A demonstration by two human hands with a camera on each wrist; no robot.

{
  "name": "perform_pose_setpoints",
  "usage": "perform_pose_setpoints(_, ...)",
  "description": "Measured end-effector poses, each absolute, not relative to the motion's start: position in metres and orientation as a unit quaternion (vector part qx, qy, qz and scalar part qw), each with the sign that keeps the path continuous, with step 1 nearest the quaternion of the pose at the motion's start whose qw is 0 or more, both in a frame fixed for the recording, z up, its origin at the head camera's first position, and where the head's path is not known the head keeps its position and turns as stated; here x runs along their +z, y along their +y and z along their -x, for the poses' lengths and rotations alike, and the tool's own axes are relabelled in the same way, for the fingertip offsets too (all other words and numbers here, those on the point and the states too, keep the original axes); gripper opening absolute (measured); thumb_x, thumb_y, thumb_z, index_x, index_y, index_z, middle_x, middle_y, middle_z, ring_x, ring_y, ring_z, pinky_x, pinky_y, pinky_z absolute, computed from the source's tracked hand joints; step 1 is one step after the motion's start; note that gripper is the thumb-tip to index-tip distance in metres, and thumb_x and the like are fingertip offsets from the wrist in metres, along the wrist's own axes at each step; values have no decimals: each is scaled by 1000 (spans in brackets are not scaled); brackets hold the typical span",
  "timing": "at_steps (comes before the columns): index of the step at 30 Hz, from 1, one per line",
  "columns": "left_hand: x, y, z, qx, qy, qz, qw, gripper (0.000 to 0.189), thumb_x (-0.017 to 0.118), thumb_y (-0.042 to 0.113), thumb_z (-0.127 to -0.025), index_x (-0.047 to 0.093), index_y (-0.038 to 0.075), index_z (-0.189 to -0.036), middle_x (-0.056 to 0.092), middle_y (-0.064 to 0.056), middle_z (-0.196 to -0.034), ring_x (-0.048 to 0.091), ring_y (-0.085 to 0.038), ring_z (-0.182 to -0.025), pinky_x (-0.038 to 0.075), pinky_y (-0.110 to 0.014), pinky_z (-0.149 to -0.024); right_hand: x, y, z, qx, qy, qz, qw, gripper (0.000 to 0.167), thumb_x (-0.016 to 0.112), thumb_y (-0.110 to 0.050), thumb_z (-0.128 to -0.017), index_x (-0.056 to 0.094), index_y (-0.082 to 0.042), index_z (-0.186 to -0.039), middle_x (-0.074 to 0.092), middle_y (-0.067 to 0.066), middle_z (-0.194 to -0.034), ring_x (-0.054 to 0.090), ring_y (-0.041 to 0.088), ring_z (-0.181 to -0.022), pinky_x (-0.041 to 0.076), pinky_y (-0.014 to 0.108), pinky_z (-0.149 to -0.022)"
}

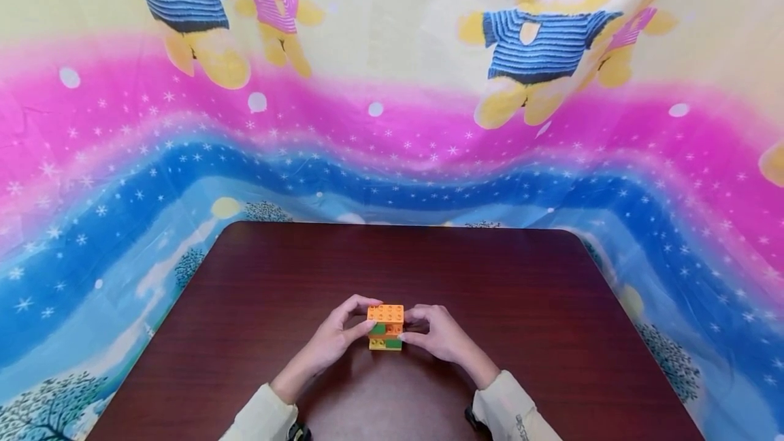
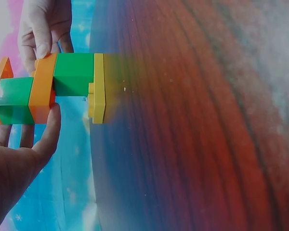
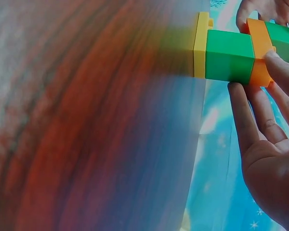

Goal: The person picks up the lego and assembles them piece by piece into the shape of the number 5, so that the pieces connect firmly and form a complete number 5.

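A small tower of toy building bricks (image 1: 385, 327) stands near the middle of the table. From the bottom it has a yellow plate (image 2: 99, 89), a green brick (image 3: 229, 55), an orange plate (image 2: 43, 86), another green brick (image 2: 14, 98) and a studded orange plate on top (image 1: 386, 313). The two green bricks sit on opposite sides, leaving a gap beside each. My left hand (image 1: 333, 332) grips the upper part from the left, thumb in front and fingers behind. From the right, my right hand (image 1: 437, 332) holds the tower around its middle, its thumb on the middle orange plate.
The dark red-brown wooden table (image 1: 294, 257) stretches around the hands, with rounded far corners. Behind and beside it hangs a colourful cloth (image 1: 392, 135) printed with bears, snowflakes and trees. Light sleeves (image 1: 263, 420) cover both forearms.
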State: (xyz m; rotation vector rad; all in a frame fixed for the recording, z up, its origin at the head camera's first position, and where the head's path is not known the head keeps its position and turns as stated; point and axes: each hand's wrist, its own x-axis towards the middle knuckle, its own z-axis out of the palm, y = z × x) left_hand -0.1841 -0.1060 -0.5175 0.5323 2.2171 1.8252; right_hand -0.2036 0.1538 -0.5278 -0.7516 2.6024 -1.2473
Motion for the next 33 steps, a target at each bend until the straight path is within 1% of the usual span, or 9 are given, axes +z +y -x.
perform_pose_setpoints(7, -518, -106, 184, 629, 747, -179, 115, 40, 66, 25, -103, 58, 12, -140, 62, -11, -134, 57, -35, -127, 49, -30, -98, -528, 154, 204, -415, 871, 251, 79, 28, 79, -30, -93, 77, -19, -119, 73, -7, -109, 72, 16, -103, 60, 39, -92)
perform_pose_setpoints(11, -518, -106, 184, 632, 746, -176, 115, 40, 66, 25, -103, 58, 12, -140, 62, -11, -133, 57, -34, -125, 50, -26, -95, -528, 154, 204, -418, 869, 253, 79, 27, 79, -29, -93, 77, -18, -118, 74, -6, -109, 73, 18, -103, 60, 40, -92)
perform_pose_setpoints(16, -518, -106, 184, 626, 751, -173, 116, 40, 66, 26, -102, 59, 14, -140, 62, -10, -133, 58, -31, -126, 49, -30, -98, -528, 154, 204, -423, 866, 253, 82, 27, 79, -27, -93, 77, -17, -118, 74, -5, -109, 73, 18, -102, 60, 41, -92)
perform_pose_setpoints(21, -518, -106, 185, 624, 754, -165, 117, 38, 67, 29, -102, 60, 21, -138, 64, -5, -133, 58, -26, -127, 46, -39, -104, -526, 154, 204, -417, 870, 251, 83, 28, 80, -28, -93, 77, -17, -119, 74, -5, -110, 73, 15, -102, 60, 38, -91)
perform_pose_setpoints(25, -518, -106, 184, 618, 761, -165, 111, 36, 67, 30, -102, 61, 24, -137, 64, -3, -132, 58, -25, -127, 45, -44, -106, -525, 154, 203, -415, 871, 251, 82, 29, 80, -27, -93, 77, -17, -119, 73, -5, -110, 73, 15, -102, 60, 37, -91)
perform_pose_setpoints(29, -519, -106, 184, 608, 768, -174, 103, 36, 66, 30, -102, 60, 22, -137, 64, -4, -132, 58, -25, -126, 45, -44, -106, -525, 154, 203, -418, 869, 252, 83, 29, 79, -27, -93, 77, -16, -119, 74, -5, -110, 73, 17, -102, 60, 38, -91)
perform_pose_setpoints(33, -520, -107, 184, 604, 770, -178, 97, 35, 66, 30, -103, 61, 23, -137, 64, -3, -133, 59, -24, -125, 46, -40, -105, -525, 154, 203, -421, 868, 251, 85, 29, 79, -27, -93, 77, -16, -119, 74, -4, -111, 73, 18, -103, 60, 39, -91)
